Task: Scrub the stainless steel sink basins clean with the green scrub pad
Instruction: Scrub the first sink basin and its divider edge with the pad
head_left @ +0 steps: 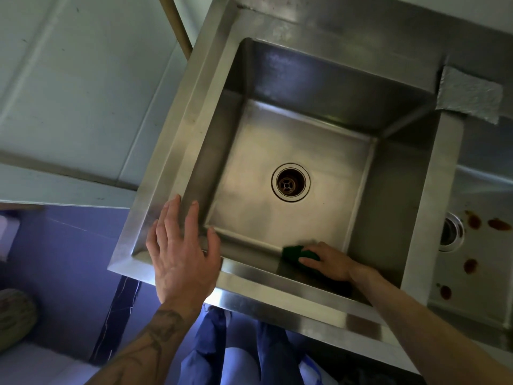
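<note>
A deep stainless steel sink basin [388, 204] fills the middle of the view, with a round drain [290, 182] in its floor. My right hand [330, 261] is down inside the basin and presses the green scrub pad [298, 252] against the bottom of the near wall, fingers lying over the pad. My left hand [180, 245] rests flat on the basin's front left rim, fingers spread. At the right edge a second basin [477, 245] shows red-brown stains on its floor and part of its own drain [451, 232].
A grey cloth [469, 94] lies on the rim between the two basins at the back right. A pale wall and a wooden pole [177, 23] stand left of the sink. Below the front edge are blue trousers [211, 345] and a purple floor.
</note>
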